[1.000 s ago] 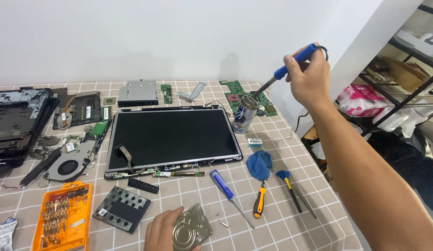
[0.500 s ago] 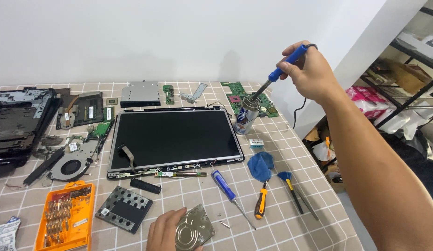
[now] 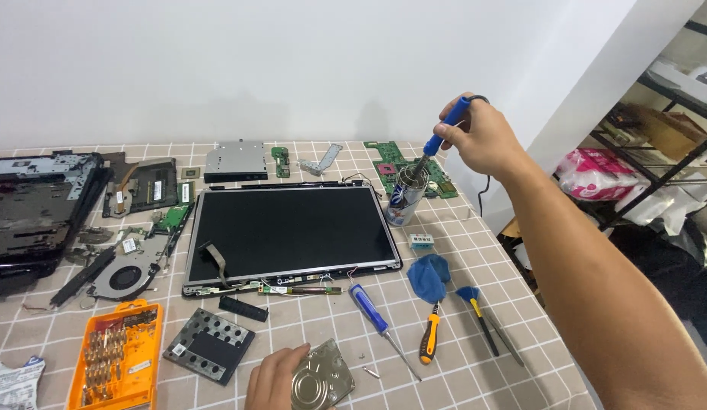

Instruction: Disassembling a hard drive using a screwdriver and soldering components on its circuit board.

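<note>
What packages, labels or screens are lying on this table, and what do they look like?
Bare laptop screen panel: table centre, flat black rectangle, thin metal frame.
Orange plastic screwdriver-bit case: front left, open, rows of metal bits.
Crinkled silver foil packet: front left corner, printed.
Small white label: right of the screen, pale blue stripe.
Pink and white plastic bag: on the shelf at right.

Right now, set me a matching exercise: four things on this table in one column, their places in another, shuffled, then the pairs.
Things:
1. soldering iron
2. hard drive
3. orange bit set
4. laptop screen panel

Places:
A. flat in the table's middle
B. in the right hand, tip in a small can
C. near edge, at the left
D. under the left hand, near edge

Pairs: 1-B, 2-D, 3-C, 4-A
</note>
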